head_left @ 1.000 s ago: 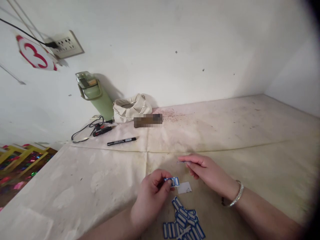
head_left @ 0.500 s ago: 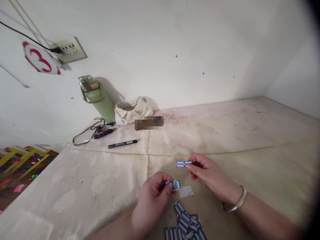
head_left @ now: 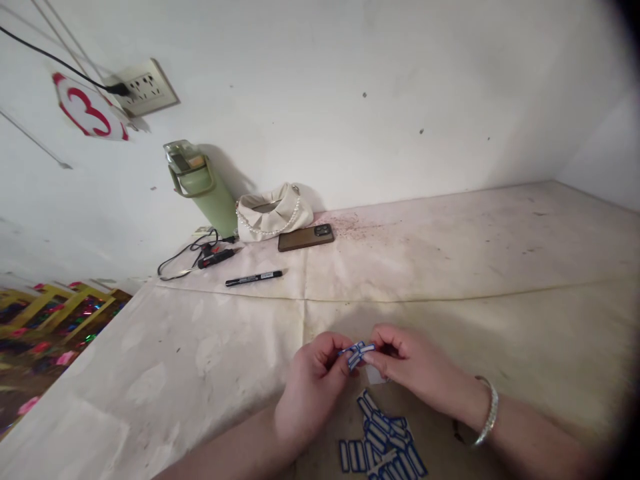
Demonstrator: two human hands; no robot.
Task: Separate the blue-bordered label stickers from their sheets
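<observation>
Between thumb and fingers, my left hand [head_left: 320, 380] pinches a small blue-edged white label strip [head_left: 357, 358]. My right hand [head_left: 415, 360], a silver bracelet on its wrist, pinches another such strip [head_left: 369, 348] by its end. The two strips meet and overlap between my fingertips; whether they are pressed together I cannot tell. Just below the hands lies a loose pile of blue-bordered label strips [head_left: 383, 433] on the table. A white piece of paper [head_left: 376, 377] shows partly beneath my right fingers.
A black marker [head_left: 254, 278], a phone [head_left: 306, 238], a cream bag [head_left: 274, 217] with a pearl strap and a green bottle [head_left: 207, 190] stand or lie at the back left. Near them is a black corded tool [head_left: 216, 257]. The cloth-covered table [head_left: 210, 353] meets the wall.
My right hand has come down and left, bringing its label strip against the one in my left hand. The camera view has shifted slightly.
</observation>
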